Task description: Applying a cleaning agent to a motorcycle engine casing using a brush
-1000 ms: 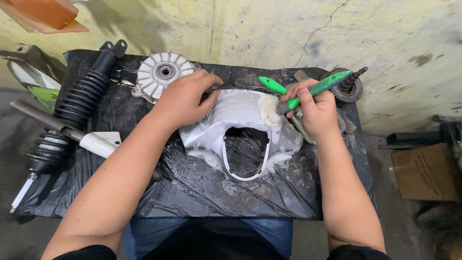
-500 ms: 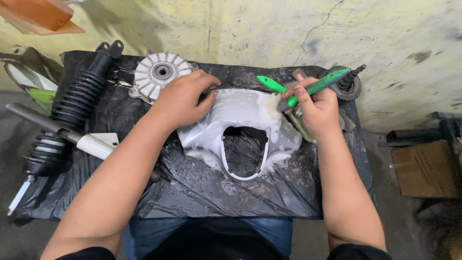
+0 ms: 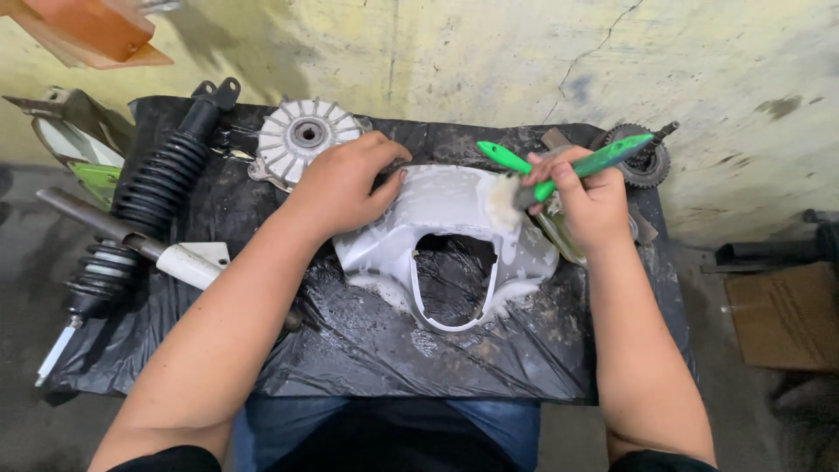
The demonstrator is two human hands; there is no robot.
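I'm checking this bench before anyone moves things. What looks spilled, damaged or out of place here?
White suds are spread over the white plastic cover and onto the black plastic sheet beneath it. The wall behind shows a crack. The shock absorber overhangs the left edge. Nothing else stands out.

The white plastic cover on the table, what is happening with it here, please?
A person is brushing the white plastic cover, which lies soapy on a black plastic sheet. The left hand presses on its upper left edge, while the right hand holds a green-handled brush with its bristles on the upper right part. A black shock absorber and a finned metal disc lie nearby.
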